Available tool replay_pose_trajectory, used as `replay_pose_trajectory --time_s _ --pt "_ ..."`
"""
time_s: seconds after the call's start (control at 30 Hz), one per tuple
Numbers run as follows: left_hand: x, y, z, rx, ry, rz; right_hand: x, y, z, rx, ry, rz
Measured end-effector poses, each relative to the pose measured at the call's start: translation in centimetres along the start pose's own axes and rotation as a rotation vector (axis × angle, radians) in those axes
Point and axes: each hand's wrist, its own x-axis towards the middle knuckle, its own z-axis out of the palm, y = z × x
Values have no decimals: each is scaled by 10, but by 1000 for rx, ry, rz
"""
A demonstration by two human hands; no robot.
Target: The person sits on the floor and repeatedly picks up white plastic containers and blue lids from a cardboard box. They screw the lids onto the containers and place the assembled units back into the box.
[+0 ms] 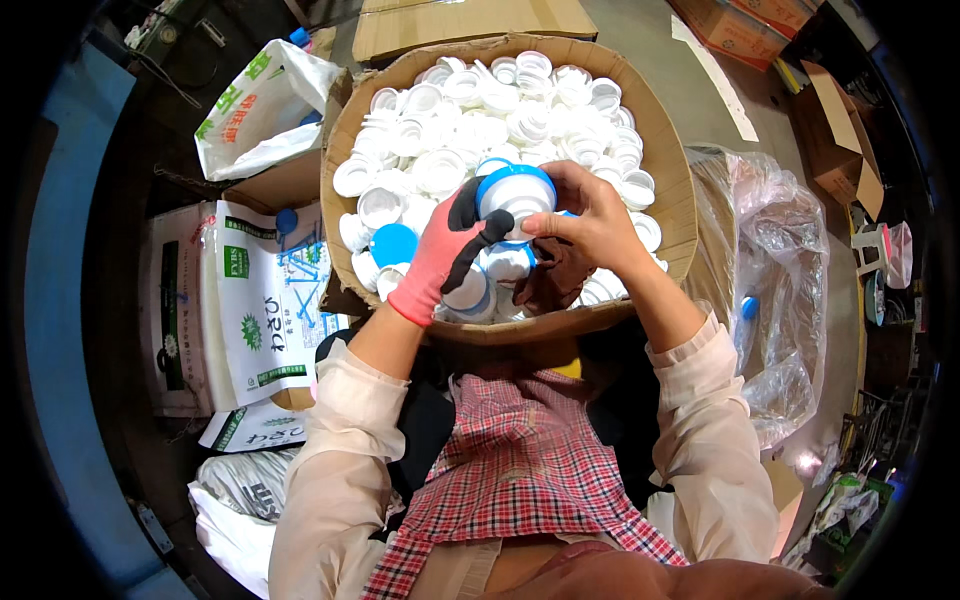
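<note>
While a blue-and-white cap (pixel 516 200) is being held over heaped white caps (pixel 440 165), the left hand (pixel 453 243), in a pink-and-black glove, is gripping its left side and the bare right hand (pixel 602 217) is pinching its right. Brown cloth (pixel 555 275) is lying nearby; a cardboard box (pixel 675 195) is enclosing the heap.

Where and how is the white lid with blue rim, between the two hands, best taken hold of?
Probably by the blue rim, from left and right: the lid is round, so opposite edges should balance the hold, and its stepped white middle faces the camera. The left hand and right hand meet it from these sides.
</note>
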Motion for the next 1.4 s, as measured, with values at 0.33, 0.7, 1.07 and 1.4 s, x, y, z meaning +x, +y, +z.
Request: replay_pose_trajectory --time_s 0.33,0.7,1.07,1.4 --pt "-2 -44 -116 1524 -165 -339 52 103 -30 -650 309 180" --pt "7 -83 -99 1759 -183 -429 46 154 -141 -1274 353 272" --pt "9 -82 -97 1718 -166 -513 23 197 -179 -1020 310 381" --pt "10 -86 -99 1748 -197 -421 29 44 -89 -74 196 -253"
